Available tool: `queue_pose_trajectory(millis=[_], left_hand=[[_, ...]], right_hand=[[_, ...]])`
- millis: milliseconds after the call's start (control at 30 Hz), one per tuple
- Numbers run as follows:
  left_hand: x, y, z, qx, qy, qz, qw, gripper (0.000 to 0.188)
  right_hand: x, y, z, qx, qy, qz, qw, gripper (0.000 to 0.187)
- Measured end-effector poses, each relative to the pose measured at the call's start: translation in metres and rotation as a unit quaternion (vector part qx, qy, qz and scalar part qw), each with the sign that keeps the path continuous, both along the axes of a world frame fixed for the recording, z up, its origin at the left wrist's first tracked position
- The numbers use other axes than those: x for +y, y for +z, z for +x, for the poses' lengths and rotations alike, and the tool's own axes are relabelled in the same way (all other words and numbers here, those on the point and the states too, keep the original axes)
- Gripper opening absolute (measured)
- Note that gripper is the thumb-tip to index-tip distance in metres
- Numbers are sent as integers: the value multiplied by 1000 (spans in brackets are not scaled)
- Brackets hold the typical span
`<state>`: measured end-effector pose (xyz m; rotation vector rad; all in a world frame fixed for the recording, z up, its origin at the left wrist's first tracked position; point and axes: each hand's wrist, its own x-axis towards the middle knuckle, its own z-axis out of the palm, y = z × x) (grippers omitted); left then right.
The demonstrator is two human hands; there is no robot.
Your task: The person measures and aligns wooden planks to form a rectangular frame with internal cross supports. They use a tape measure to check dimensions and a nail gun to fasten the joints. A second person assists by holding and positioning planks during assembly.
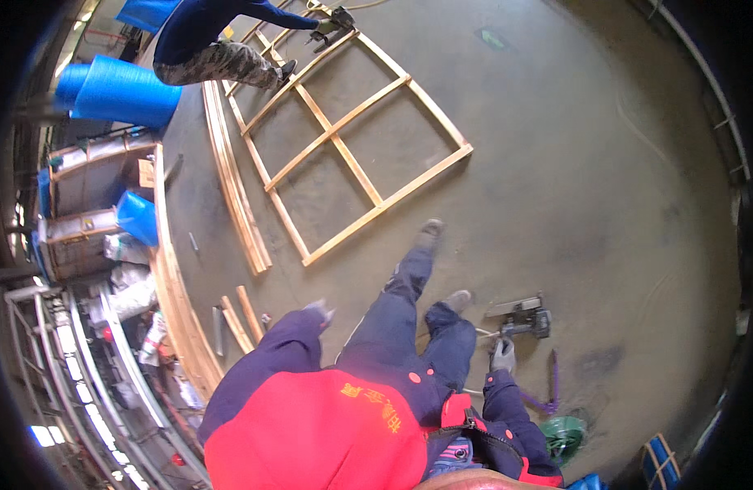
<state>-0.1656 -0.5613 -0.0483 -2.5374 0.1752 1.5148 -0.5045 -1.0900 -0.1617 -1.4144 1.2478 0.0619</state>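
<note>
My right hand [503,357], in a grey glove, is wrapped round the grip of a dark nail gun [525,318], held out to the right of my legs. A pale hose [485,332] runs close by the tool. On the other side, my gloved left hand [320,310] hangs beside my thigh, somewhat blurred. Its fingers look loosely apart, and nothing shows in them. Ahead of my feet lies a wooden lattice frame [335,131] of pale slats with crosspieces.
A co-worker [221,45] bends over the frame's far end, a hand on another nail gun [334,23]. Long wood strips [232,184] lie left of the frame. Short wood pieces [244,318] lie near my left hand. Blue rolls [123,90] stand far left; a purple bar [554,384] lies right.
</note>
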Motion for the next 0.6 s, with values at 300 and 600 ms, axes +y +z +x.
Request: queue_pose_trajectory(millis=[300,600], left_hand=[[122,57,-164,-56,365,49,928,79],[169,-36,-167,-187,480,-204,832,64]], right_hand=[[-49,146,-86,140,-117,54,982,21],[-11,196,11,36,-67,32,997,28]])
